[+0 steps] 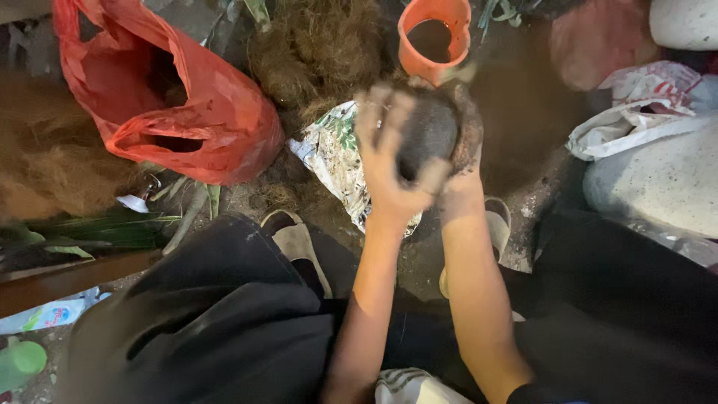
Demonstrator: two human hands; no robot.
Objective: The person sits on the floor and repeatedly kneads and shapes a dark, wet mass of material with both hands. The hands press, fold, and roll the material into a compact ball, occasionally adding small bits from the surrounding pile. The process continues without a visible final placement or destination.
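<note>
A dark, round ball of soil (428, 135) is cupped between a person's two bare hands, held up above the ground in front of their knees. The left hand (389, 153) wraps its near side with fingers spread and curled over it, a closed grip on the ball; the right hand (465, 138), caked with dirt, presses against its far side, also gripping it. Just beyond the ball stands an orange plastic pot (434, 37), its mouth open. Beneath the ball lies a crinkled leaf-print bag (333, 153) on the ground. Left of the ball sits a red plastic bag (224, 112), gaping open. Behind the ball, beside the pot, is a heap of brown coconut fibre (318, 49). Right of the ball lie white sacks (651, 142).
</note>
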